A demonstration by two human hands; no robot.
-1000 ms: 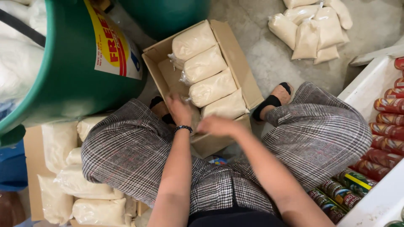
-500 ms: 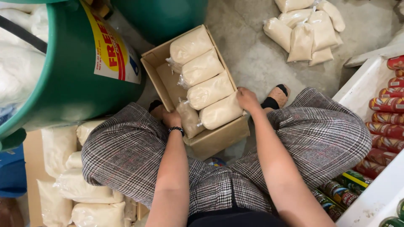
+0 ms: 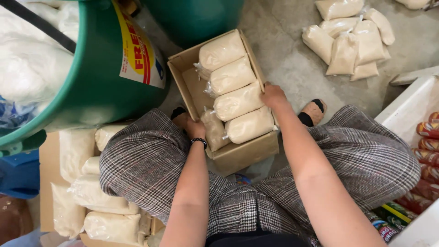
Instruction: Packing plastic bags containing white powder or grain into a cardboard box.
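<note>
An open cardboard box (image 3: 242,153) sits on the floor between my knees. Inside lie several clear bags of pale powder (image 3: 238,100), laid side by side. A further bag (image 3: 213,129) stands on edge at the box's near left side. My left hand (image 3: 194,128), with a dark beaded bracelet at the wrist, grips the box's left wall beside that bag. My right hand (image 3: 273,96) holds the box's right rim. Both hands are closed on the cardboard.
A large green tub (image 3: 91,87) with white bags stands at my left, a second green tub (image 3: 196,18) behind the box. More powder bags (image 3: 350,41) lie on the concrete at right and in a box (image 3: 91,192) at my left. A white crate (image 3: 411,110) of red packets is at right.
My hands moved apart from the box's near edge to its left and right walls. The box now sits a little nearer to me.
</note>
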